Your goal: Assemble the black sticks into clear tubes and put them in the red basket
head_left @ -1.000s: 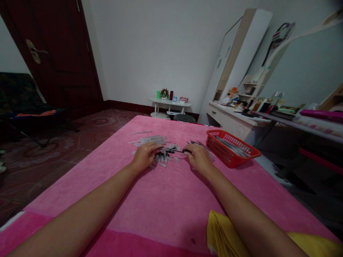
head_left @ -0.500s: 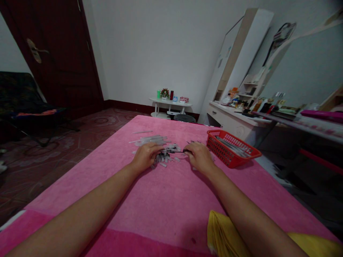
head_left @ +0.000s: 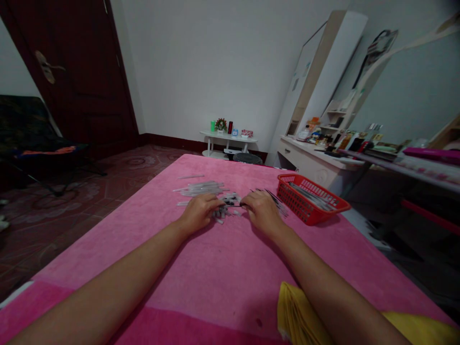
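My left hand [head_left: 199,212] and my right hand [head_left: 264,211] face each other low over a pink cloth. A thin dark stick [head_left: 234,206], like a pen refill, spans the gap between them, its ends pinched in my fingers. Small clear and black pieces, like pen caps [head_left: 232,197], lie heaped between and under the hands. Behind my left hand is a pile of translucent pen barrels [head_left: 203,188]. Dark slim refills [head_left: 280,203] lie to the right of my right hand, partly hidden by it.
A red plastic basket [head_left: 309,218] holding several pens stands on the right of the pink-covered table [head_left: 215,273]. One barrel [head_left: 190,177] lies apart at the back left. Yellow fabric [head_left: 298,316] lies near my right forearm. A dressing table [head_left: 309,155] stands beyond the right edge.
My hands have drawn closer together, the right hand shifting left and the left hand slightly right. The visible stretch of dark stick is shorter, and more refills show beside my right hand.
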{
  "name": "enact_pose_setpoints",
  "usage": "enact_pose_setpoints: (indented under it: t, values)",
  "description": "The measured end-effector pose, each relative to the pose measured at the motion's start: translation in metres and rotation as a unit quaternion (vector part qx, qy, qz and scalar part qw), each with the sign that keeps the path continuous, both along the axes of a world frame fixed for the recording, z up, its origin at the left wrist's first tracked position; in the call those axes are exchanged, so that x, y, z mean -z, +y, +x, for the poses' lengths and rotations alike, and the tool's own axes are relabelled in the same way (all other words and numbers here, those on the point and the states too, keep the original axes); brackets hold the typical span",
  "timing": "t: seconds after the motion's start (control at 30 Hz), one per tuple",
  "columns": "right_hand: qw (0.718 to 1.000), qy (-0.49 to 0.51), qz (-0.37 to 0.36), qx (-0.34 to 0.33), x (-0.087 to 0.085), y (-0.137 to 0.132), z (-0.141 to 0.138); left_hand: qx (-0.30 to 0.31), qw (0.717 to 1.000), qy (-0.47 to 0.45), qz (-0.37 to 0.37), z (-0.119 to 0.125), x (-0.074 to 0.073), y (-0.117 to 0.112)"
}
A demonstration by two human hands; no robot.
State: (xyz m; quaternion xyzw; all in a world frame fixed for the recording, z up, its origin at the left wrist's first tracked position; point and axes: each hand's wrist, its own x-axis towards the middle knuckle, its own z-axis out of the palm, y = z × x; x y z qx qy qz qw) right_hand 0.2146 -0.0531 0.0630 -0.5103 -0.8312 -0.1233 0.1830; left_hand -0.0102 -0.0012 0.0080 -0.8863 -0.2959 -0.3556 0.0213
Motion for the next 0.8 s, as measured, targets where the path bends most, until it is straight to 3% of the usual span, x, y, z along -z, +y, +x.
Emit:
enact_pose_setpoints:
  t: [0.17, 0.27, 0.4, 0.47, 0.63, 0.8]
  values:
    - [0.982, 0.167, 0.085, 0.001, 0.000, -0.002, -0.004, -0.022, 0.992, -0.114, -0.041, 0.001, -0.002, 0.002]
    - [0.958, 0.257, 0.119, 0.038, 0.002, 0.002, 0.001, -0.080, 0.965, -0.237, -0.079, -0.003, -0.004, 0.009]
    - [0.966, 0.245, 0.075, 0.045, 0.017, 0.010, 0.007, -0.150, 0.898, -0.399, -0.108, -0.011, -0.005, 0.019]
    - [0.976, 0.210, 0.043, 0.045, 0.026, 0.015, 0.006, -0.158, 0.882, -0.429, -0.111, -0.014, -0.005, 0.022]
    - [0.990, 0.126, -0.022, 0.065, 0.035, 0.029, -0.002, -0.144, 0.888, -0.420, -0.122, -0.015, 0.002, 0.026]
    - [0.993, 0.043, -0.060, 0.094, 0.031, 0.045, -0.013, -0.123, 0.921, -0.354, -0.108, -0.014, 0.008, 0.025]
